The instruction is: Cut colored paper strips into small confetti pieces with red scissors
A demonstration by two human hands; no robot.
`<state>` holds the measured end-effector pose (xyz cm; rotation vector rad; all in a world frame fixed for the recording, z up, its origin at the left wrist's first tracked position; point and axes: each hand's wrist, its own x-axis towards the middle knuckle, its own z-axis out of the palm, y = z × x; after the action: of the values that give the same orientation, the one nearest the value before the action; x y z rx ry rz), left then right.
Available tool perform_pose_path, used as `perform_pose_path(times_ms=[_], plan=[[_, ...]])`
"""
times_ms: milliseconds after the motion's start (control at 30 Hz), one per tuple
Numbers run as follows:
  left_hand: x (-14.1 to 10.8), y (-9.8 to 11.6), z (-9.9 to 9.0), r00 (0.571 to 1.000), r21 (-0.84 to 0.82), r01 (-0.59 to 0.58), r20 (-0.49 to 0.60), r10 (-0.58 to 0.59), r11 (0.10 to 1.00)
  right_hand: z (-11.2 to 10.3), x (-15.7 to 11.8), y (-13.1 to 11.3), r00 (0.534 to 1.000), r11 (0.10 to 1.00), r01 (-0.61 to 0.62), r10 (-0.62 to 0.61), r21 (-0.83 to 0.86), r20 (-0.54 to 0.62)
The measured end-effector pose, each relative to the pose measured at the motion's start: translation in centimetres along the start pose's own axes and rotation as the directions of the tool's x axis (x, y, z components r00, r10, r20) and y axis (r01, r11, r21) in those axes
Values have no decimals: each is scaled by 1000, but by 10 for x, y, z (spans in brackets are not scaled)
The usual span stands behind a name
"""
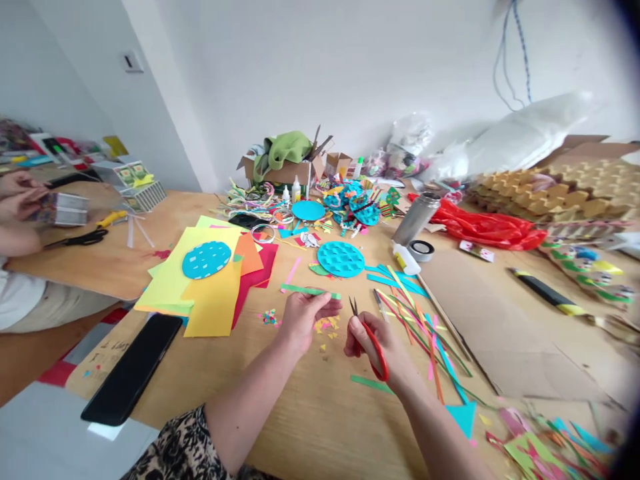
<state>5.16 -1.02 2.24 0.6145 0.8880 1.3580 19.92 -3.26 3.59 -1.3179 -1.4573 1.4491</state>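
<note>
- Pinches a green strip between thumb and fingers of the left hand, at 11 o'clock from the midpoint of both hands, raised off the table and running from 9 to 3 o'clock.
- Curls the right hand's fingers round red scissors at 3 o'clock, aiming slightly parted blades between 11 and 12.
- Faces a bumpy blue disc at 12 o'clock, just beyond the strip.
- Has yellow scraps between the hands and dots at 9 o'clock.
- Has a pen at 2 o'clock, loose strips at 3.
- Has an offcut, also green, at 5 o'clock.
- Has paper at 10 o'clock, topped by a spotted disc.
- Has a phone between 8 and 9, a bottle at 1.
</note>
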Motion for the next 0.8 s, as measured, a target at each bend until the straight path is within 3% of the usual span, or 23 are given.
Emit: perform_pose_path(times_ms=[167,367,800], plan=[[-3,-4,28,987,-31,107,120,-103,994,-7,-24,9,997,999,-38,40,23,-59],[-16,-24,54,934,12,269,240,-264,963,-21,-56,19,985,993,-58,74,105,-154],[-42,-53,93,873,174,381,256,-416,908,-44,-100,36,938,973,-67,136,219,-319]])
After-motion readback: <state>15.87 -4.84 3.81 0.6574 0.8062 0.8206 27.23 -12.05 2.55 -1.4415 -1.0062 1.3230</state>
